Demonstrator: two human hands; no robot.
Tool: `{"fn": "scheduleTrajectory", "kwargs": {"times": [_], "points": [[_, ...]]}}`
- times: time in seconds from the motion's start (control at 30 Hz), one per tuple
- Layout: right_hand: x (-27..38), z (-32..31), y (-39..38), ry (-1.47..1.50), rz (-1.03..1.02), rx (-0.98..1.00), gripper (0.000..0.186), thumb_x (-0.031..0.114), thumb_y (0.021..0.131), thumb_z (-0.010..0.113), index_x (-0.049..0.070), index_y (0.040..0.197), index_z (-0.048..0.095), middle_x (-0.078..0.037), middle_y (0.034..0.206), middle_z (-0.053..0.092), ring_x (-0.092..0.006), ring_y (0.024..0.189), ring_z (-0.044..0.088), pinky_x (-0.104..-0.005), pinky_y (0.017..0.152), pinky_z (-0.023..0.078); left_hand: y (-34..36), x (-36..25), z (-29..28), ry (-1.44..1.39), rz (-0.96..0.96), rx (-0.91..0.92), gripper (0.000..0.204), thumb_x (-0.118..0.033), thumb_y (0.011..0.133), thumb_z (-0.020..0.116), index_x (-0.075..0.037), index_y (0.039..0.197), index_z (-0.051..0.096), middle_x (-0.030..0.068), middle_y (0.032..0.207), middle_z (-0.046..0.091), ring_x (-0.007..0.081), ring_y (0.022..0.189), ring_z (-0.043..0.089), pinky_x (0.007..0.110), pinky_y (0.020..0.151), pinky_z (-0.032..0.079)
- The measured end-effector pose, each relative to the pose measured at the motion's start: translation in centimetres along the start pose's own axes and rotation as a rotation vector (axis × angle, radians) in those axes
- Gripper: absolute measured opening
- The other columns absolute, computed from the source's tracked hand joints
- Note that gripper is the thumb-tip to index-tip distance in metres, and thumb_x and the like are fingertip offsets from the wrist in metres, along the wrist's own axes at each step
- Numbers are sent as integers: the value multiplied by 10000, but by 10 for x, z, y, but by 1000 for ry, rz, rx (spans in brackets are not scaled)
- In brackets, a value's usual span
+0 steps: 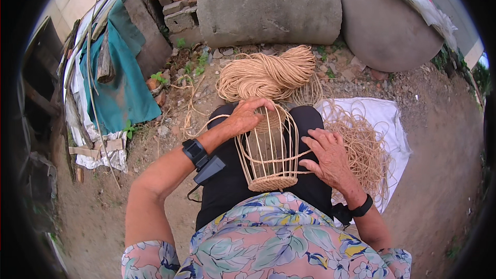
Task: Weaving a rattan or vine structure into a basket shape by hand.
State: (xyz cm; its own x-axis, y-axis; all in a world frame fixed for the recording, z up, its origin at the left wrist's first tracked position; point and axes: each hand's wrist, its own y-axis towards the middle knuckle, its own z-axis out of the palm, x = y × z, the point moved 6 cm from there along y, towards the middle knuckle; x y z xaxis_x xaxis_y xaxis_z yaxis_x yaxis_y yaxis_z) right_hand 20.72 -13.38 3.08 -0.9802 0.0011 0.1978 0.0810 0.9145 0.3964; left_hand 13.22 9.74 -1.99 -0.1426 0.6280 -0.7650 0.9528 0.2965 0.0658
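The left hand point(247, 119) has its thumb and fingers closed round the far end of a pale basket frame point(267, 161). The right hand point(330, 155), at 3 o'clock of the frame, is spread, its thumb standing apart from the fingers; strands of cord run from the frame up to it, though their path under the hand is hidden.

The frame lies on the lap, between the thighs in dark trousers point(219, 147), with its round woven base point(272, 183) at 6 o'clock, toward the flowered shirt point(268, 243). Thin uprights run away from the base, and a cord crosses them. A black wristband point(195, 154) circles the left wrist.

From the frame, a thick hank of tan cord point(268, 75) lies at 12 o'clock, just past the knees. At 3 o'clock, beyond the right hand, a loose tangle of cord point(364, 152) lies on a white sheet point(398, 124) on the bare ground point(434, 139).

Farther out, a grey cylinder point(268, 15) lies on its side at 12 o'clock, a rounded grey slab point(387, 26) leans between 1 and 2, a teal cloth point(111, 82) hangs at 10, and stacked bricks point(181, 19) stand at 11.
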Motion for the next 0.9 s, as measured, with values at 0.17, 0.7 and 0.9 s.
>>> {"fn": "scheduleTrajectory", "kwargs": {"times": [0.17, 0.7, 0.9], "points": [[-15, 23, -25, 248, 0, 77, 340, 334, 906, 594, 53, 717, 562, -71, 754, 506, -275, 796, 488, -433, 820, 385, -3, -5, -4, 13, 67, -13, 360, 6, 747, 515, -85, 1084, 599, 101, 1140, 574, 275, 1152, 506, 387, 1017, 385], [1, 12, 1, 323, 50, 122, 274, 312, 873, 655, 54, 806, 596, -106, 708, 562, -308, 656, 593, -405, 563, 461, 1, -4, -3, -30, 33, 20, 363, 7, 738, 522, -86, 1081, 592, 102, 1131, 565, 252, 1124, 507, 378, 996, 397], [-130, 28, -98, 608, 530, 204, 439, 331, 914, 635, 40, 619, 490, 11, 575, 430, -104, 548, 379, -293, 509, 328, -4, -7, -7, 39, 52, 7, 379, 16, 720, 500, -75, 1078, 587, 112, 1122, 568, 274, 1138, 500, 394, 1009, 383]]}}
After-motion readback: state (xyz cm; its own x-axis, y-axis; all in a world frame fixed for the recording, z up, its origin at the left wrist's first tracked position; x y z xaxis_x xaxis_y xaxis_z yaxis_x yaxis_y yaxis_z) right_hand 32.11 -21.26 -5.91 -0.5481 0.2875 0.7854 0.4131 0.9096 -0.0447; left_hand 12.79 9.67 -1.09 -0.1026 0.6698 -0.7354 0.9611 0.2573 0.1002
